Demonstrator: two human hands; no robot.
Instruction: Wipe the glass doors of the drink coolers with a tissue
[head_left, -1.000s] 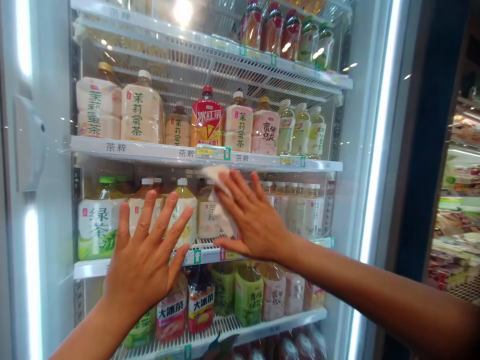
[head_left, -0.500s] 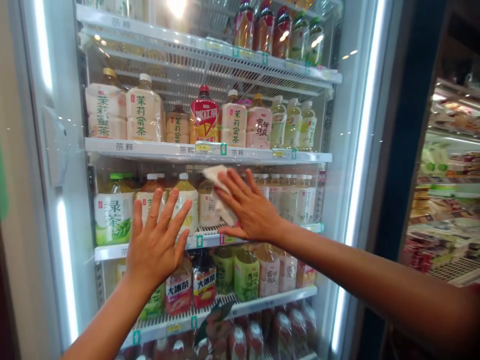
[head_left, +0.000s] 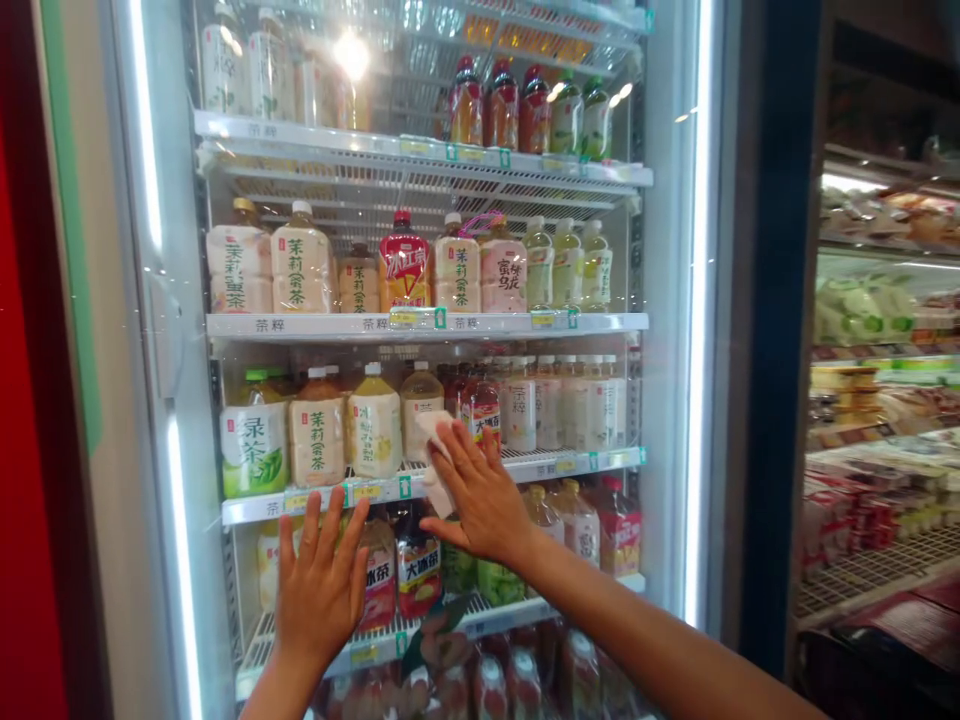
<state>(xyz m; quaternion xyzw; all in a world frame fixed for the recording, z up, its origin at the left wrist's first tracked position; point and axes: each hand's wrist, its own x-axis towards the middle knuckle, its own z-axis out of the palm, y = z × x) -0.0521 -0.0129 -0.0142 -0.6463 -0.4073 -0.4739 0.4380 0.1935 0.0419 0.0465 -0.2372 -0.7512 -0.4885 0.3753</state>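
My right hand (head_left: 480, 492) presses a folded white cloth (head_left: 436, 462), perhaps a paper wipe, toward the glass door (head_left: 667, 300) of a lit drinks cooler. The cloth shows under and left of the fingers, in front of a shelf edge (head_left: 540, 468); its part beneath the palm is hidden. Lower left, my left hand (head_left: 321, 580) is open, fingers spread and pointing up, palm toward the glass. Whether that palm touches the glass I cannot tell. Behind the hands stand bottled teas, among them a green-capped bottle (head_left: 255, 440) and a dark-capped bottle (head_left: 418, 565).
Above are more shelves with bottles, including a red-labelled bottle (head_left: 405, 262). Light strips (head_left: 699, 300) run down both sides of the cooler. A door handle (head_left: 166, 335) is at the left. Shop shelves (head_left: 874, 440) with packaged goods stand to the right.
Both hands have moved down relative to the shelves, the cloth going along under my right hand. The view has shifted, showing more of the upper shelves and the left side.
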